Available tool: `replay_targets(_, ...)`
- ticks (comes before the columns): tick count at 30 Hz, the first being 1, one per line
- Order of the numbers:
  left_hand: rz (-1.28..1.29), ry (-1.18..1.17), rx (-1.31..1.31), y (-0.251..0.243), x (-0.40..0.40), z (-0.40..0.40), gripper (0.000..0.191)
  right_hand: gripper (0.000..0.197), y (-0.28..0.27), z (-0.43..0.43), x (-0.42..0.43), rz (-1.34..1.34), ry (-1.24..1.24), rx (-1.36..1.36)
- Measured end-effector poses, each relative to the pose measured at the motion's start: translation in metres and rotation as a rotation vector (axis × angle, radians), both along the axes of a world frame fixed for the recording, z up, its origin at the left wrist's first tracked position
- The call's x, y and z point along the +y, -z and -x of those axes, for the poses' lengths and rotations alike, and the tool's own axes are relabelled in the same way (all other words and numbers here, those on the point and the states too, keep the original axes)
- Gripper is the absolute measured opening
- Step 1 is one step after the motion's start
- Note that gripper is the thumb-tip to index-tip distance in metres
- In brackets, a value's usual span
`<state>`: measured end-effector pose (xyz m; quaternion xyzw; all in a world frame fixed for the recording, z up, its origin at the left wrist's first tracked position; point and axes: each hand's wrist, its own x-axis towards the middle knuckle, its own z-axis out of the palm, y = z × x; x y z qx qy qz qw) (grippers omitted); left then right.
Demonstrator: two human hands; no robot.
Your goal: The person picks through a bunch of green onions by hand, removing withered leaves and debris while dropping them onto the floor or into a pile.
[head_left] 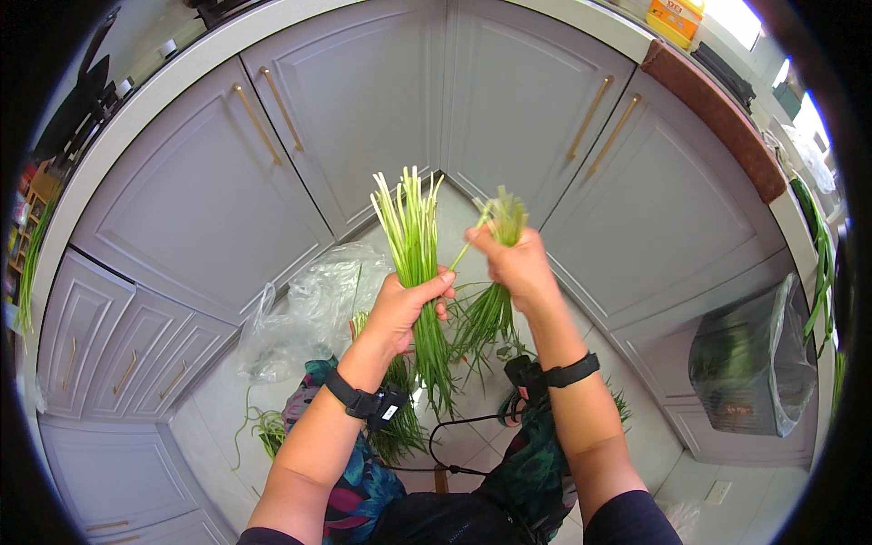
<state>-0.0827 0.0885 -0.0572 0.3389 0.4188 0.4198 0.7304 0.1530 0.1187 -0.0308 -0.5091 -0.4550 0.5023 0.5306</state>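
Note:
My left hand (413, 304) is closed around a bundle of long green leafy stalks, likely garlic chives (417, 255), with pale cut ends up and thin leaves hanging down. Beside it on the right, my right hand (511, 262) grips a smaller bunch of the same greens (488, 317); its upper ends are blurred. A single stalk (469, 246) slants between the two hands, its lower end at my left thumb and its upper end near my right fingers. More greens (402, 429) lie low down, partly hidden behind my left forearm.
Crumpled clear plastic bags (320, 300) lie on the tiled floor at left, near a bundle of long green pods or stems (271, 434). Grey cabinets (354, 102) surround the floor. A lined bin (736, 368) hangs at right. A black cable (470, 419) loops between my legs.

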Motion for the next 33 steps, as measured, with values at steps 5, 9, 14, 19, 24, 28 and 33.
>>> replay_targets(5, 0.027, 0.020, -0.007, -0.007, 0.010, 0.026, 0.032, 0.029, -0.002, -0.073, 0.024, 0.095, 0.292, 0.344)
replay_targets(9, 0.018, -0.034, 0.018, -0.005, 0.020, 0.050, 0.031, 0.029, -0.001, -0.141, 0.032, 0.056, 0.387, 0.486)
replay_targets(14, 0.020, -0.224, -0.001, -0.001, 0.031, 0.092, 0.032, 0.025, -0.011, -0.189, 0.026, -0.038, 0.476, 0.688)
replay_targets(19, 0.036, -0.334, -0.060, 0.000, 0.035, 0.111, 0.031, 0.024, -0.014, -0.193, 0.022, -0.062, 0.490, 0.668)
replay_targets(24, 0.001, -0.155, -0.053, -0.008, 0.023, 0.090, 0.037, 0.028, -0.018, -0.123, 0.027, 0.006, 0.547, 0.531)
replay_targets(28, 0.004, -0.023, -0.061, -0.012, 0.016, 0.059, 0.040, 0.030, 0.003, -0.059, 0.013, 0.053, 0.201, 0.259)
replay_targets(33, -0.004, 0.105, -0.022, -0.013, 0.006, 0.043, 0.041, 0.033, -0.005, 0.035, -0.007, 0.044, -0.054, -0.012)
